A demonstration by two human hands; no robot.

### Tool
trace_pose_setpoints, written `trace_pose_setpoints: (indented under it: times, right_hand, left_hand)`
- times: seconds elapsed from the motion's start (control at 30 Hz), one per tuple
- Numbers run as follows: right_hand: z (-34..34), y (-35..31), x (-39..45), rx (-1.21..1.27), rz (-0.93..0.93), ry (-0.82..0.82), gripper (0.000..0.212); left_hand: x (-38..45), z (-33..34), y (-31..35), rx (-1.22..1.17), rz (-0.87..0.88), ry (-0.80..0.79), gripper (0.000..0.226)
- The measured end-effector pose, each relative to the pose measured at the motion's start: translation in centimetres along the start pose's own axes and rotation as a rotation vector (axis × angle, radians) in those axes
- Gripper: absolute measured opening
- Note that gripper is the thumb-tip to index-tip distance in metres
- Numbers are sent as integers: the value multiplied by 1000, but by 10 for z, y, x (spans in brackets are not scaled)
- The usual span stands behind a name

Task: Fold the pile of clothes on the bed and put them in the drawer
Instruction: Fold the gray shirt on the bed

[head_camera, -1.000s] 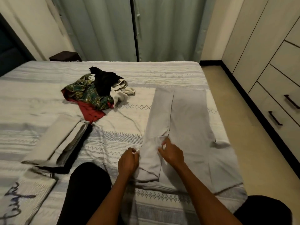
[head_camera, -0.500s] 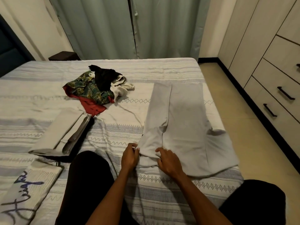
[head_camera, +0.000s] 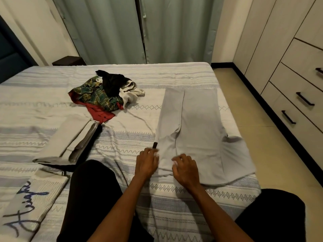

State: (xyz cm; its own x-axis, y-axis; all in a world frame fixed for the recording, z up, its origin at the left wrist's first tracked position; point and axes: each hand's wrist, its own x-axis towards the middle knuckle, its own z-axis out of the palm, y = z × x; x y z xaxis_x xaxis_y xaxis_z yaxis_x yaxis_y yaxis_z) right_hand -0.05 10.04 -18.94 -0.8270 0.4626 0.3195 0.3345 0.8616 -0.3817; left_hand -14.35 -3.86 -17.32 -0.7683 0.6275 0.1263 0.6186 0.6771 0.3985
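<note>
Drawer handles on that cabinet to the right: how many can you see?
3 dark drawer handles: one cut off by the right frame edge, one below it, and the lowest, nearest the floor. More may lie outside the frame.

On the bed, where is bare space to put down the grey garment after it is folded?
Bare cover lies between the folded stack and the grey garment, and along the far edge behind the unfolded pile. Crowded: the near edge, with both hands and knees.

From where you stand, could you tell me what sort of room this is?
Most likely a bedroom: a bed with clothes on it, drawn curtains behind, and a fitted wardrobe with drawers alongside.
</note>
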Motion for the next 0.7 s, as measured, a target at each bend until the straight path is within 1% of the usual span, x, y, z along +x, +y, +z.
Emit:
trace_pose_setpoints:
  times: [0.03,0.07,0.13,0.17,0.2,0.23,0.3,0.4,0.5,0.53,0.6,0.67,0.7]
  right_hand:
    - [0,-4,7,16,-19,-31,34]
    - [3,-5,13,18,-39,-104,42]
    - [9,-5,16,-32,-72,-309,61]
    - [10,-3,13,-53,-65,-396,69]
    - [11,0,9,-57,-51,-440,76]
    - [11,4,5,-37,-34,-434,80]
    - [7,16,-6,-10,-13,-365,76]
    - [0,45,-23,-13,-47,-264,56]
    - [-22,74,-35,69,4,-130,40]
    - [-31,85,-39,73,57,-67,36]
    - [-49,105,-46,57,227,49,24]
    - [-60,124,-52,61,400,140,14]
    - [-67,133,-53,75,468,163,15]
  left_hand:
    - [3,1,-1,43,62,-43,40]
    - [5,3,-2,96,99,-129,51]
    - [4,6,-8,203,138,-335,82]
    - [2,9,-13,234,144,-398,96]
    - [1,9,-18,241,152,-420,101]
    - [1,7,-23,225,160,-420,100]
    - [6,2,-37,187,196,-385,85]
    - [10,-6,-55,179,313,-284,60]
    - [8,-11,-39,67,426,-133,41]
    - [9,-10,-28,28,465,-85,34]
    - [14,-7,-2,-29,534,-66,24]
    - [24,2,19,-56,564,-97,23]
    - [31,7,32,-54,575,-135,26]
